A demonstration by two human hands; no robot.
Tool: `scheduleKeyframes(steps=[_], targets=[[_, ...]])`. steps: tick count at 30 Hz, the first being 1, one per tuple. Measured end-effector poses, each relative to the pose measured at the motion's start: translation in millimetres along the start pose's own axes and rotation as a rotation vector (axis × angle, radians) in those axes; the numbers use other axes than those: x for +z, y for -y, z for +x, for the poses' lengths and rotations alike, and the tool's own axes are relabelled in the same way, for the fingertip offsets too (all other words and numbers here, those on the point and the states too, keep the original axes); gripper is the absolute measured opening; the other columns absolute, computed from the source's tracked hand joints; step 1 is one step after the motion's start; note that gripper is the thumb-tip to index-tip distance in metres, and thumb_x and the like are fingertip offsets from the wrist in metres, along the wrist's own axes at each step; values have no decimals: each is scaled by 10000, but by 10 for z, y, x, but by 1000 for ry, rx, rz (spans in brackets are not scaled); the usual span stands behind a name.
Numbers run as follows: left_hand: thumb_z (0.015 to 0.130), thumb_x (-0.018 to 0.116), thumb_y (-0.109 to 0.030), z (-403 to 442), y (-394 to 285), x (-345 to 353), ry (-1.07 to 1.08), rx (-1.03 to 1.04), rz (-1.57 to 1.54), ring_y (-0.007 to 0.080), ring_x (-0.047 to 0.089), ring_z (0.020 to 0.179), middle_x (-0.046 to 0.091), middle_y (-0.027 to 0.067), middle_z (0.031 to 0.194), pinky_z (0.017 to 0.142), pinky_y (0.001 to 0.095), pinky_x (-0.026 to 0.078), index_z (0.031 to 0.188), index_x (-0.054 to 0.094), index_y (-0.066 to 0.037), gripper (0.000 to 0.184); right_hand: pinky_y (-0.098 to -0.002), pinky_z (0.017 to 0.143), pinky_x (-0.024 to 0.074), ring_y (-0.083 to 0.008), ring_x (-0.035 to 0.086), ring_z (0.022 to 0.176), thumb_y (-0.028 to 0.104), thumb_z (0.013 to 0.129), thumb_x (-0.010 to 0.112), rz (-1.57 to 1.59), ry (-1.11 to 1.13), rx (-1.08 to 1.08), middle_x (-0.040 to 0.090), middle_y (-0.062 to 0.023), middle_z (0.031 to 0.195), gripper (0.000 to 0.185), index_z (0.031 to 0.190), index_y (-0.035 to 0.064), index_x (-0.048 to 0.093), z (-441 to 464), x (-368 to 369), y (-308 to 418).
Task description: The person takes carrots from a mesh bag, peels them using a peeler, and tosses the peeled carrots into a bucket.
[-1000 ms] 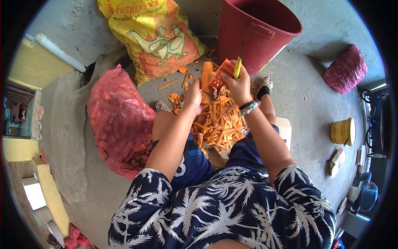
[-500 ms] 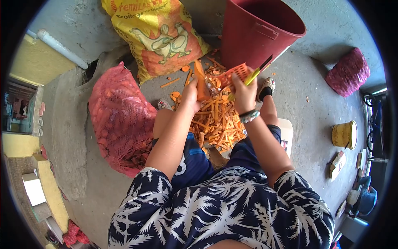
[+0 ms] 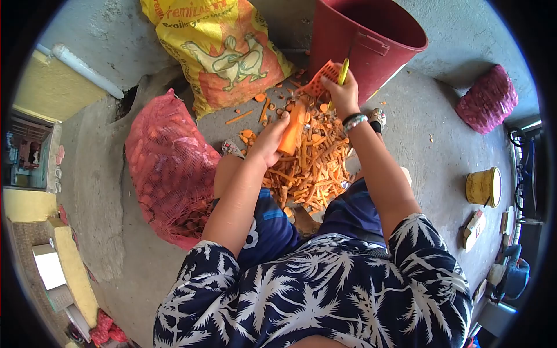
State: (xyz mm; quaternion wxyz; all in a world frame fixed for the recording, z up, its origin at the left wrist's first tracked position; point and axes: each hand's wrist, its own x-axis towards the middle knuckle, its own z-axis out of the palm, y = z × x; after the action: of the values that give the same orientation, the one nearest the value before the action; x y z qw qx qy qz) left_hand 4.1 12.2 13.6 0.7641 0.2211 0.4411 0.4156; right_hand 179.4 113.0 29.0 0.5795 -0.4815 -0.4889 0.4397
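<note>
My left hand (image 3: 268,144) is closed around the lower part of a thick peeled carrot (image 3: 294,129), its upper end tilted away from me. In my right hand (image 3: 344,96) are an orange perforated plastic peeler (image 3: 319,80) and a yellow-handled knife (image 3: 344,71), whose dark blade points away. The peeler is close to the carrot's far end; whether they touch is unclear. Below both hands, between my legs, a heap of carrot peels and pieces (image 3: 310,168) covers the floor.
A red mesh sack of carrots (image 3: 168,162) lies at left. Behind the heap stand a yellow feed sack (image 3: 226,55) and a large red bin (image 3: 342,52). To the right are a purple mesh sack (image 3: 489,100) and a yellow bucket (image 3: 479,187). Loose scraps lie near the feed sack.
The carrot has moved down and right, its upper end now leaning right. My right hand has risen slightly, and the knife has swung from pointing right to nearly upright.
</note>
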Motion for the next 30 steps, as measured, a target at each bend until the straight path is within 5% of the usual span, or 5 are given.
scheduleKeyframes(steps=[3,4,15,17,30], targets=[[890,510,-374,-67,-57,14,27,31,-168,151,554,768,568,43,900,699,324,469,1077,521,-70,357,-268,696,496,-139,593,800,20,741,660,-189,-288,-228,618,-66,898,331,1046,10,533,361,-91,-306],[885,526,-350,40,15,-106,18,52,-212,158,548,781,570,49,920,721,327,473,1101,514,-60,362,-273,697,493,-136,593,800,26,735,661,-81,-347,-66,622,-69,883,327,1035,16,533,355,-129,-290],[958,337,-285,443,231,-37,-83,121,-412,160,568,701,561,59,818,641,325,496,1011,487,-37,295,-188,492,441,-70,552,651,23,794,616,166,-183,39,576,-57,920,385,1137,22,441,-1015,84,149],[960,320,-267,448,250,0,-125,145,-468,148,558,657,556,61,803,573,298,489,982,480,-49,271,-201,531,462,-93,564,666,18,797,609,72,-223,-169,578,-60,919,375,1134,14,443,-970,122,26],[941,399,-334,32,57,72,21,23,-90,135,564,757,576,48,875,638,289,473,1037,526,-67,311,-257,684,483,-138,594,824,31,736,670,-158,-148,-183,619,-73,901,366,1073,21,529,127,-226,-1]])
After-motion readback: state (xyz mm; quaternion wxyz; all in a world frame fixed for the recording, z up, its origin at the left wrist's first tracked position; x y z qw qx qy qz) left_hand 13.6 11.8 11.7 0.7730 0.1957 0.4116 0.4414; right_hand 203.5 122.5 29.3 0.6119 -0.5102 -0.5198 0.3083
